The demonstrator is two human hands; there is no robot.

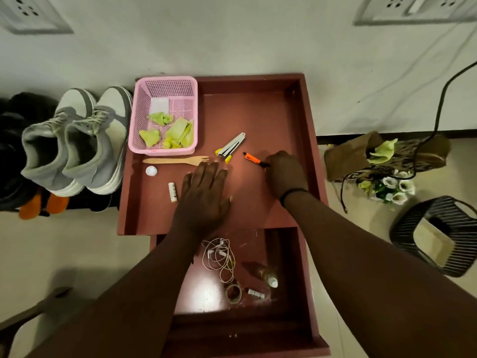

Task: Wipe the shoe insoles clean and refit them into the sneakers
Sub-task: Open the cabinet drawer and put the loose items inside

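Right grip (285, 174) pinches orange pen (254, 159); left grip (204, 195) flat; sneakers (77, 143) far left.

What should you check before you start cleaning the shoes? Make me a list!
1. Sneakers within reach, standing left of the tray: ok.
2. Insoles out for wiping: cannot tell, the shoe openings look dark.
3. Wiping material ready: green wipes lie in the pink basket: ok.
4. Left hand free: ok, it rests flat on the tray.
5. Right hand free: not ok, it holds the orange pen.
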